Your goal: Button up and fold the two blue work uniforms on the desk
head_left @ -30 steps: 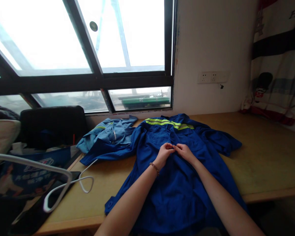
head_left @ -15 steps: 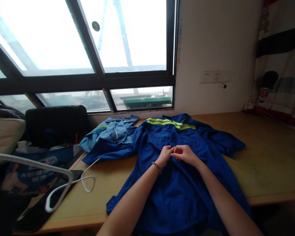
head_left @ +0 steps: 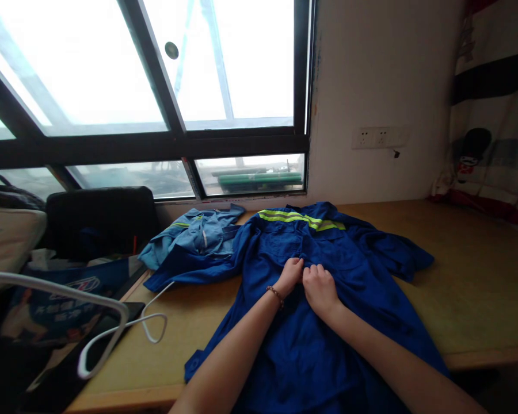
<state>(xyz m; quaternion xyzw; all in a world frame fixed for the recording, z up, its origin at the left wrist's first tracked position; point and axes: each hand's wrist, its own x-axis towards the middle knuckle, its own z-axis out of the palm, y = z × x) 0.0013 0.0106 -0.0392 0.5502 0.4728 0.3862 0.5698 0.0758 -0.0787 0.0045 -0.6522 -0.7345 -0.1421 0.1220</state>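
Note:
A dark blue work jacket (head_left: 328, 368) with yellow-green reflective stripes lies spread on the wooden table, its lower part reaching the front edge. At the middle of its front, my left hand (head_left: 290, 275) pinches the front edge of the cloth. Close beside it, my right hand (head_left: 320, 287) is closed on the same front edge, knuckles up. The fingertips of both hands nearly meet, and whatever small part lies between them is hidden. One sleeve stretches left and the other folds out to the right.
A light blue garment (head_left: 202, 233) lies crumpled at the back left of the table (head_left: 479, 287). A white cable or tube (head_left: 107, 299) loops over the left edge. Further left are a black chair back (head_left: 101, 221) and a printed bag (head_left: 64, 305). A window and wall sockets (head_left: 373, 137) are behind.
My right hand has turned over from a raised pinch to a closed grip lower on the jacket front. My left hand stays at nearly the same spot. The view has shifted slightly.

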